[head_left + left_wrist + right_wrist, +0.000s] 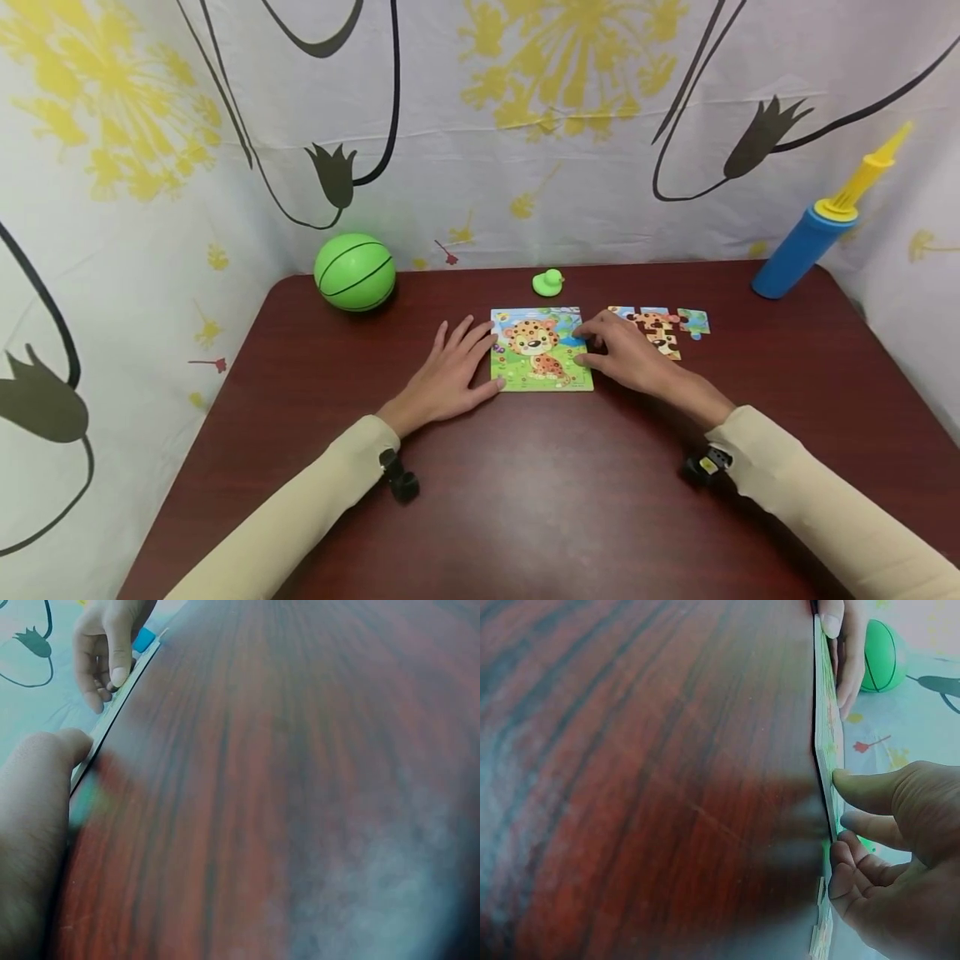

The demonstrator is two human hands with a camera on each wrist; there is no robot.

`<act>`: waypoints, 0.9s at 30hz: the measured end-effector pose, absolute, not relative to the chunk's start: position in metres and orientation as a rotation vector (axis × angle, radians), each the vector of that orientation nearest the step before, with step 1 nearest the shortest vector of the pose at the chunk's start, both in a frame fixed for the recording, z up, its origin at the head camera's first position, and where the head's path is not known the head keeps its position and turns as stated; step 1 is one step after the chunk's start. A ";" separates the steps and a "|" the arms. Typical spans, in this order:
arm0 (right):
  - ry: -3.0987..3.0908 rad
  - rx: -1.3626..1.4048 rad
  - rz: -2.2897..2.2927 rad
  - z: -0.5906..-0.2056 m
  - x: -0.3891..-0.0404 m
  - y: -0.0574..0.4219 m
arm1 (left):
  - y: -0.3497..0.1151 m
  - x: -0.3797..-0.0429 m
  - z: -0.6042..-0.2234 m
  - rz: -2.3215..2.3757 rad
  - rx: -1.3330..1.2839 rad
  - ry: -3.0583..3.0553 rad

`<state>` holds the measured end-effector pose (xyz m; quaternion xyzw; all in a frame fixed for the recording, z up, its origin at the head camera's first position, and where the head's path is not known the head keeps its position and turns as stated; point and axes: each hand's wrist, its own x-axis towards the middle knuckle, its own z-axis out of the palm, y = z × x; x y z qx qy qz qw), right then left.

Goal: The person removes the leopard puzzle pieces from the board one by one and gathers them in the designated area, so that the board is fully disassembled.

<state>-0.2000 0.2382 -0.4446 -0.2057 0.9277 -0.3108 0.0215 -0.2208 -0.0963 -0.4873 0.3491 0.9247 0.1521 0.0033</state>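
Observation:
A square jigsaw board (534, 354) with a cartoon leopard picture lies flat on the table. My left hand (450, 375) rests along its left edge, fingers spread and straight, the thumb at the lower left corner. On the right side, my right hand (624, 350) touches the board with thumb and index fingertip set apart; the right wrist view shows no piece between those two tips. The other fingers of that hand (922, 847) bend beside the board's edge. Several loose jigsaw pieces (663, 340) lie just right of the right hand, which partly hides them.
A green toy duck (547, 283) sits behind the board. At the table's back left stands a green ball (355, 272); at the back right, a blue and yellow hand pump (806, 250) leans against the cloth wall (600, 208). The dark red table (540, 483) extends toward me.

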 end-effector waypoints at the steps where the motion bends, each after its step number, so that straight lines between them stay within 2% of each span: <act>1: 2.874 -0.635 -0.962 -0.444 -0.200 0.238 | -0.097 -0.221 -0.487 0.477 1.091 2.898; 27: 2.864 -0.608 -0.922 -0.442 -0.198 0.237 | -0.096 -0.221 -0.490 0.479 1.092 2.907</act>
